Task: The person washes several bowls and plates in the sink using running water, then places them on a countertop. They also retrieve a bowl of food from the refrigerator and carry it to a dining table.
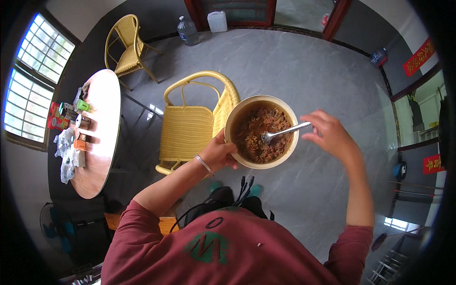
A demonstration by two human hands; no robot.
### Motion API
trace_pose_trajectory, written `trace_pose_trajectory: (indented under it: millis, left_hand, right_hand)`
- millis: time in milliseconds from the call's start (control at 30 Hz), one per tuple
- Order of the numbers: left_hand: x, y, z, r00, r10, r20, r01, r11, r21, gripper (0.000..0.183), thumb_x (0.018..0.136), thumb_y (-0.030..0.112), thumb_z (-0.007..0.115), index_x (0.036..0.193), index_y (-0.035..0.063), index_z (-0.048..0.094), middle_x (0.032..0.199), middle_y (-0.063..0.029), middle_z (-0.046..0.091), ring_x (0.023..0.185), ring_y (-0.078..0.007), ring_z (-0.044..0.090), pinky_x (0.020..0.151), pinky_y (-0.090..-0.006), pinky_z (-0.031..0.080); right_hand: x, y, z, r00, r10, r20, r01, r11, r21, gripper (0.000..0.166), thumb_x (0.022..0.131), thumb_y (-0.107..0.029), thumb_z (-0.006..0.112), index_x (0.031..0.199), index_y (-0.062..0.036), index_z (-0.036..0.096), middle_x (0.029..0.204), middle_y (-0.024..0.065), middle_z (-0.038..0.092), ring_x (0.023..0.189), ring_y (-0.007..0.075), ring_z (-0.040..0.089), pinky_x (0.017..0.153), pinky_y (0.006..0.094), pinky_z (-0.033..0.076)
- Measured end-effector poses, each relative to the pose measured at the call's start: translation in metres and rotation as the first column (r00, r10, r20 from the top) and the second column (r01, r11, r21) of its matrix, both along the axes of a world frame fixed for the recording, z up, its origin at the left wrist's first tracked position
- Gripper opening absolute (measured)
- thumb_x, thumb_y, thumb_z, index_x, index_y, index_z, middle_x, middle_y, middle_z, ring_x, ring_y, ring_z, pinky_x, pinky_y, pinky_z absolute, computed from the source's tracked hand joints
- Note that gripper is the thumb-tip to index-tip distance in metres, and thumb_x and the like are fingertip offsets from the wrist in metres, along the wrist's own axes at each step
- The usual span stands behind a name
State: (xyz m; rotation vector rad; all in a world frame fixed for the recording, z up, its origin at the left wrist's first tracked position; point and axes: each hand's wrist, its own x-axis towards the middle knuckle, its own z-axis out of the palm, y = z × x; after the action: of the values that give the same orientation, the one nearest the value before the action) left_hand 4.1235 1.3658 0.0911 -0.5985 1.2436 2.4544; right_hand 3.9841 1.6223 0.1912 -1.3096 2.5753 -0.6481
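My left hand (221,151) grips the lower left rim of a round, pale-rimmed bowl (294,151). Chopped, reddish-brown food (259,149) in brown liquid fills much of it. A metal spoon (290,129) rests with its head in the food and its handle over the right rim. Beside the end of that handle is my right hand (325,133), thumb and fingers apart; whether a fingertip touches the handle I cannot tell. Just left of the bowl, partly behind it, stands a yellow woven armchair (187,133).
A round wooden table (103,142) at left bears cups, jars and plastic bags (67,153). Another yellow chair (128,64) stands behind it. A large water bottle (187,32) and a white jerrycan (217,21) are by the far wall; a fan (55,226) is at lower left.
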Motion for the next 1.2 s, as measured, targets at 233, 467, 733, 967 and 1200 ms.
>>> trace_pose_trajectory:
  millis: [233, 467, 733, 967, 1200]
  left_hand:
    - [-0.08, 0.041, -0.005, 0.999, -0.041, 0.003, 0.041, 0.982, -0.183, 0.06, 0.073, -0.006, 0.044, 0.126, 0.0135, 0.025, 0.09, -0.0112, 0.054, 0.053, -0.021, 0.059, 0.041, -0.0302, 0.053]
    - [-0.211, 0.053, -0.041, 0.999, -0.045, -0.012, 0.042, 0.975, -0.218, 0.063, 0.073, -0.005, 0.044, 0.129, 0.0132, 0.022, 0.095, -0.0122, 0.053, 0.059, -0.0224, 0.061, 0.04, -0.0299, 0.052]
    - [-0.414, 0.065, -0.038, 0.997, -0.082, -0.016, 0.077, 0.976, -0.204, 0.067, 0.073, -0.005, 0.043, 0.131, 0.0167, 0.018, 0.095, -0.0144, 0.055, 0.058, -0.0241, 0.062, 0.039, -0.0301, 0.052]
    - [-0.585, 0.077, -0.015, 0.987, -0.16, -0.014, 0.155, 0.974, -0.167, 0.064, 0.073, -0.005, 0.043, 0.129, 0.0154, 0.02, 0.093, -0.0148, 0.056, 0.057, -0.0248, 0.062, 0.039, -0.0292, 0.052]
    - [-0.776, 0.085, -0.012, 0.993, -0.114, -0.005, 0.112, 0.987, -0.119, 0.062, 0.071, -0.006, 0.044, 0.125, 0.014, 0.023, 0.088, -0.0136, 0.056, 0.055, -0.0238, 0.061, 0.038, -0.0291, 0.051]
  right_hand:
    - [-0.028, 0.021, -0.032, 0.775, 0.287, -0.563, -0.192, 0.956, 0.223, 0.016, 0.07, -0.007, 0.056, 0.087, -0.0061, 0.058, 0.064, 0.0036, 0.048, 0.056, 0.0141, 0.054, 0.048, 0.0254, 0.045]
    - [-0.136, 0.035, -0.047, 0.828, 0.175, -0.532, -0.129, 0.984, 0.124, 0.021, 0.066, -0.006, 0.056, 0.087, -0.0061, 0.058, 0.056, -0.0001, 0.048, 0.047, 0.0132, 0.051, 0.048, 0.0263, 0.039]
    - [-0.332, 0.033, -0.065, 0.823, 0.1, -0.56, -0.101, 0.994, 0.03, 0.016, 0.066, -0.003, 0.054, 0.082, -0.0022, 0.056, 0.057, 0.0021, 0.045, 0.044, 0.0131, 0.046, 0.055, 0.0287, 0.033]
    - [-0.515, 0.051, -0.066, 0.735, -0.094, -0.671, 0.105, 0.994, -0.025, 0.016, 0.067, -0.002, 0.054, 0.083, -0.0022, 0.055, 0.057, 0.0013, 0.046, 0.045, 0.0129, 0.045, 0.059, 0.0287, 0.032]
    - [-0.685, 0.063, -0.071, 0.855, -0.025, -0.517, -0.05, 0.99, -0.13, 0.015, 0.068, -0.002, 0.056, 0.083, -0.0027, 0.055, 0.059, 0.002, 0.048, 0.047, 0.0134, 0.046, 0.06, 0.0291, 0.033]
